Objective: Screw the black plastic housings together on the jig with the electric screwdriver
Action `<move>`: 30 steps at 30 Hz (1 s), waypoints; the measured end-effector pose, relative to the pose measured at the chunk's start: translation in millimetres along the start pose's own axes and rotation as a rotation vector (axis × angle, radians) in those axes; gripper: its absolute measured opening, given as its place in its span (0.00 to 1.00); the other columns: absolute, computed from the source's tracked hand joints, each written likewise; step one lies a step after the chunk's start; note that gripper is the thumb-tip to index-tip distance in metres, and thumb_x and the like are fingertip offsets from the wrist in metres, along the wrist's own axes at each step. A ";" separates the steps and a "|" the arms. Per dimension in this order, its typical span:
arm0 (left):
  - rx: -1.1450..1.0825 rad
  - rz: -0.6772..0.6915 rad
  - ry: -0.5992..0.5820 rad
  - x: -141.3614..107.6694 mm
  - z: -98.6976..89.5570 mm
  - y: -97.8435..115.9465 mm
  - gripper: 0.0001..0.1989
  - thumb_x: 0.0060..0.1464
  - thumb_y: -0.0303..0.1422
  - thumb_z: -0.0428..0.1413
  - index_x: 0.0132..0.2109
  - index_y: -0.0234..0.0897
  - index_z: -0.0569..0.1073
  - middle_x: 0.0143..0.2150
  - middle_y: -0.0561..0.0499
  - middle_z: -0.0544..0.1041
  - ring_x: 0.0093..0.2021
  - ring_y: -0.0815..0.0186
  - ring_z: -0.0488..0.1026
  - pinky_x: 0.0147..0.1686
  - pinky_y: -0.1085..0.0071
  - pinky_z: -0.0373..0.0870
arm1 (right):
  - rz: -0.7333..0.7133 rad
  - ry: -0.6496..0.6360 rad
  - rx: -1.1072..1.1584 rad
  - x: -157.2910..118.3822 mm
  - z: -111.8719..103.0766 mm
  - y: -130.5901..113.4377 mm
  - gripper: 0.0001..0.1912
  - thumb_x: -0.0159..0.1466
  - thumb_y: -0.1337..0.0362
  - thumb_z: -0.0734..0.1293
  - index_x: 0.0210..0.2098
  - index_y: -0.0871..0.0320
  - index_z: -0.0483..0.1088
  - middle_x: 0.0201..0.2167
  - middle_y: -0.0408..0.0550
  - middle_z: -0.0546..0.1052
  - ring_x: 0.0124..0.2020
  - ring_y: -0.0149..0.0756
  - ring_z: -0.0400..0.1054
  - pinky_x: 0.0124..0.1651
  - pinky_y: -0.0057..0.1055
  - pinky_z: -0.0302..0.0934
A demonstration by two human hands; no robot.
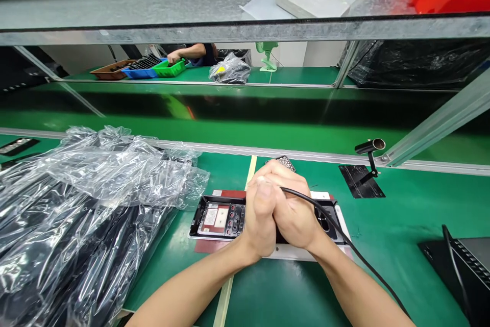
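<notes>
My left hand (pixel 261 215) and my right hand (pixel 294 209) are pressed together, fingers wrapped round a corded tool whose body they hide. Its black cord (pixel 335 222) leaves the top of my grip and runs down to the right. Both hands are over the middle of a long black housing (pixel 198 220) with a pale rim, covering that part. Inside its left end are white labels (pixel 216 216) and a dark part with round holes (pixel 236 220). A reddish-brown sheet (pixel 206 246) shows beneath the housing. Just behind my hands is a small tray of tiny metal pieces (pixel 285 163).
Plastic-wrapped dark parts (pixel 99 215) are heaped at left. A black holder with a metal cup (pixel 369 147) stands at right, near a black device (pixel 459 266). A metal shelf (pixel 191 33) crosses above. Beyond, another person's hand (pixel 175 56) reaches into a green bin (pixel 168 69).
</notes>
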State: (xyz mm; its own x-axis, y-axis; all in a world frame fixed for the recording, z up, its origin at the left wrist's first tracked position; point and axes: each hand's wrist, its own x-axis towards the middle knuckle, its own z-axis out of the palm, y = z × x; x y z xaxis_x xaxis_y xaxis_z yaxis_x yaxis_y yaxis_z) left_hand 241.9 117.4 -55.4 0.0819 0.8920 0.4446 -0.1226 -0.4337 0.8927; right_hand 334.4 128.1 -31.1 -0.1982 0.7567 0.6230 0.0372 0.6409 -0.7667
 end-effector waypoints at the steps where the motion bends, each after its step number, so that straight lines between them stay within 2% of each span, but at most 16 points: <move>1: -0.031 -0.011 -0.029 1.9 0.1 2.5 0.25 0.70 0.48 0.41 0.31 0.37 0.68 0.31 0.50 0.70 0.33 0.64 0.66 0.36 0.65 0.68 | 0.013 -0.007 -0.003 0.0 -1.2 -0.5 0.19 0.74 0.60 0.58 0.30 0.57 0.73 0.36 0.48 0.75 0.38 0.34 0.69 0.41 0.36 0.64; 4: -0.109 -0.064 -0.103 6.2 -1.0 8.8 0.26 0.70 0.51 0.41 0.32 0.37 0.68 0.31 0.50 0.70 0.34 0.63 0.67 0.37 0.65 0.66 | 0.035 -0.029 -0.039 0.7 -5.7 -4.1 0.19 0.74 0.59 0.58 0.30 0.56 0.72 0.51 0.50 0.74 0.52 0.39 0.69 0.53 0.39 0.65; 7: -0.080 -0.037 -0.178 9.1 -7.2 12.6 0.30 0.70 0.55 0.37 0.34 0.37 0.70 0.36 0.48 0.71 0.39 0.61 0.69 0.42 0.63 0.66 | 0.042 -0.053 -0.143 1.1 -9.8 -10.9 0.22 0.74 0.58 0.58 0.27 0.56 0.72 0.62 0.47 0.69 0.63 0.44 0.62 0.64 0.44 0.59; 9: 0.019 0.042 -0.261 10.0 -16.2 12.3 0.34 0.67 0.58 0.33 0.32 0.37 0.67 0.36 0.47 0.71 0.40 0.60 0.68 0.44 0.62 0.66 | 0.061 -0.057 -0.212 0.5 -11.7 -15.5 0.23 0.74 0.58 0.58 0.24 0.56 0.70 0.60 0.46 0.70 0.64 0.45 0.61 0.64 0.45 0.57; 11: 0.113 0.083 -0.323 9.2 -29.6 8.3 0.37 0.64 0.61 0.29 0.31 0.38 0.66 0.36 0.47 0.70 0.41 0.59 0.67 0.46 0.61 0.65 | 0.068 -0.043 -0.234 -0.8 -12.7 -18.5 0.24 0.74 0.59 0.57 0.21 0.56 0.67 0.48 0.48 0.76 0.64 0.45 0.61 0.63 0.44 0.58; 13: 0.188 0.023 -0.316 6.5 -46.4 0.5 0.35 0.66 0.60 0.29 0.34 0.38 0.66 0.36 0.48 0.70 0.40 0.61 0.67 0.45 0.62 0.64 | 0.087 -0.033 -0.207 -2.7 -12.7 -18.9 0.25 0.74 0.60 0.57 0.20 0.56 0.63 0.36 0.48 0.76 0.59 0.43 0.65 0.58 0.40 0.60; 16: 0.380 -0.111 -0.256 1.0 -73.3 -16.2 0.25 0.72 0.50 0.38 0.36 0.37 0.67 0.35 0.52 0.69 0.36 0.65 0.65 0.39 0.66 0.61 | 0.199 -0.051 -0.102 -6.8 -9.3 -15.4 0.25 0.75 0.60 0.57 0.21 0.57 0.61 0.34 0.47 0.76 0.40 0.35 0.71 0.44 0.35 0.63; 18: 0.503 -0.151 -0.282 -2.3 -89.0 -27.9 0.19 0.72 0.43 0.44 0.36 0.37 0.68 0.34 0.54 0.70 0.34 0.66 0.66 0.38 0.68 0.60 | 0.259 -0.041 0.066 -9.5 -3.9 -12.0 0.24 0.75 0.60 0.56 0.22 0.57 0.61 0.27 0.46 0.74 0.28 0.31 0.68 0.34 0.34 0.62; 20: 0.553 -0.154 -0.349 -5.2 -100.9 -38.0 0.14 0.70 0.40 0.49 0.38 0.37 0.71 0.35 0.54 0.72 0.35 0.67 0.68 0.38 0.69 0.61 | 0.277 0.023 0.247 -11.2 3.8 -10.0 0.23 0.75 0.59 0.56 0.23 0.57 0.62 0.19 0.42 0.68 0.21 0.30 0.63 0.25 0.31 0.60; 22: 0.584 -0.141 -0.389 -8.2 -108.3 -45.6 0.11 0.68 0.37 0.53 0.40 0.36 0.74 0.36 0.53 0.73 0.35 0.68 0.69 0.38 0.70 0.62 | 0.291 0.119 0.355 -11.2 12.2 -10.4 0.23 0.74 0.58 0.58 0.22 0.57 0.60 0.15 0.40 0.62 0.17 0.29 0.58 0.20 0.29 0.56; 25: 0.643 -0.102 -0.421 -13.7 -113.3 -52.7 0.11 0.68 0.37 0.54 0.39 0.37 0.76 0.36 0.53 0.74 0.34 0.68 0.70 0.37 0.71 0.64 | 0.326 0.218 0.370 -8.9 22.2 -14.2 0.25 0.71 0.57 0.60 0.19 0.57 0.57 0.13 0.38 0.57 0.14 0.27 0.52 0.16 0.25 0.52; 30: 0.721 -0.045 -0.518 -23.2 -115.5 -61.9 0.11 0.67 0.38 0.54 0.43 0.39 0.79 0.39 0.52 0.77 0.37 0.65 0.75 0.37 0.69 0.65 | 0.304 0.189 0.334 -5.0 26.6 -17.8 0.25 0.70 0.59 0.58 0.17 0.57 0.56 0.11 0.37 0.56 0.12 0.25 0.50 0.15 0.23 0.52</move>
State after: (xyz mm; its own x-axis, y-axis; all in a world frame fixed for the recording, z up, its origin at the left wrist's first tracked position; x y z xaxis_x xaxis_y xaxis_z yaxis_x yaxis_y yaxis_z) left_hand 133.3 138.3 -129.4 0.5304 0.8160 0.2299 0.5298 -0.5307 0.6616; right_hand 308.6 109.4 -24.7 -0.0445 0.9330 0.3571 -0.2566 0.3348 -0.9067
